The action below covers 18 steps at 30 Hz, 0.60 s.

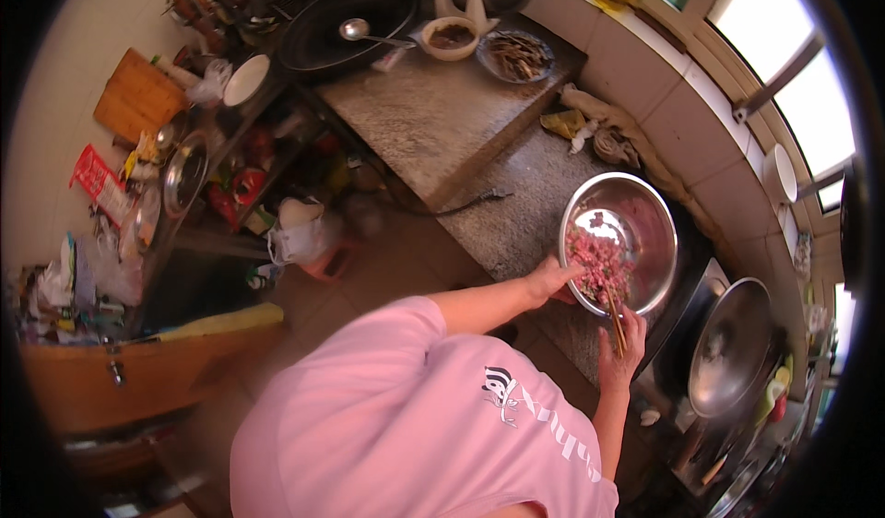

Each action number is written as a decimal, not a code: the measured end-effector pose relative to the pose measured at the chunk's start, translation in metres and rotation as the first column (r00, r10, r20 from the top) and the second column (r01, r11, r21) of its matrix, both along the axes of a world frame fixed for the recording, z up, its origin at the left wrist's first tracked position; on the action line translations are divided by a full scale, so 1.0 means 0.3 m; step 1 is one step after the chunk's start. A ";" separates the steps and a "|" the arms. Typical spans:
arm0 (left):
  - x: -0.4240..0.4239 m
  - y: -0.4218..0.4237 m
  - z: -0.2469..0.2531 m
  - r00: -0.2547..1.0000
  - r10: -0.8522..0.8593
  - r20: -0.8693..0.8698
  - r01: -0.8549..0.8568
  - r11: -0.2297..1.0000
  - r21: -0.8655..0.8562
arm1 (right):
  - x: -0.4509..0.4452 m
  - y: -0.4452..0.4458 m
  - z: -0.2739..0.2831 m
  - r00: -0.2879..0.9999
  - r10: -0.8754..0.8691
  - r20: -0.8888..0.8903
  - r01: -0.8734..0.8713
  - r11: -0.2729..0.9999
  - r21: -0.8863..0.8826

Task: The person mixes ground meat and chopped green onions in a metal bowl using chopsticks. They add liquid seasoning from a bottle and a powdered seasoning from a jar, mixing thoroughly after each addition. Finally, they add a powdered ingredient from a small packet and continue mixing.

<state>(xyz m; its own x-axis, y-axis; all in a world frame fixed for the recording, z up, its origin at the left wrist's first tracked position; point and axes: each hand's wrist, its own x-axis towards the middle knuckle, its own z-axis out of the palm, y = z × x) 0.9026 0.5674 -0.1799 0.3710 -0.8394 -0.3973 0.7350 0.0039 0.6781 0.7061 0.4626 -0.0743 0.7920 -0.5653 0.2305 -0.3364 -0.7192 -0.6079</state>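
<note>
A shiny stainless steel bowl stands on the grey stone counter, right of the picture's middle. Reddish minced meat with green bits lies in it, towards the side nearest me. My left hand grips the bowl's rim at the left, thumb over the edge. In my right hand is a pair of wooden chopsticks, their tips in the meat at the bowl's near side.
A wok sits on the stove at the right. Behind, on a raised slab, are a bowl of dark sauce, a plate of brown strips and a black pan with a ladle. A cable plug lies left of the steel bowl.
</note>
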 end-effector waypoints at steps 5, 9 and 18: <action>0.006 0.141 0.106 1.000 -0.012 0.020 0.008 0.981 0.195 | -0.062 0.015 -0.043 0.999 -0.032 0.023 0.030 0.997 0.070; -0.043 0.312 0.046 0.996 0.080 0.036 -0.087 0.962 0.260 | -0.116 0.016 -0.082 0.999 0.010 -0.042 -0.006 0.995 0.100; -0.169 0.774 -0.100 0.965 0.255 0.058 -0.252 0.849 0.464 | -0.189 0.063 -0.123 0.983 0.070 -0.169 -0.037 0.981 0.188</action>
<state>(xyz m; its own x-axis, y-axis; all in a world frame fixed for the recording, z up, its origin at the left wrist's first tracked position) 0.8518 0.7995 -0.2098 0.5421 -0.4346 -0.7192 0.7554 -0.1228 0.6436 0.6494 0.4816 -0.1113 0.8411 -0.5407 -0.0168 -0.4125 -0.6210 -0.6665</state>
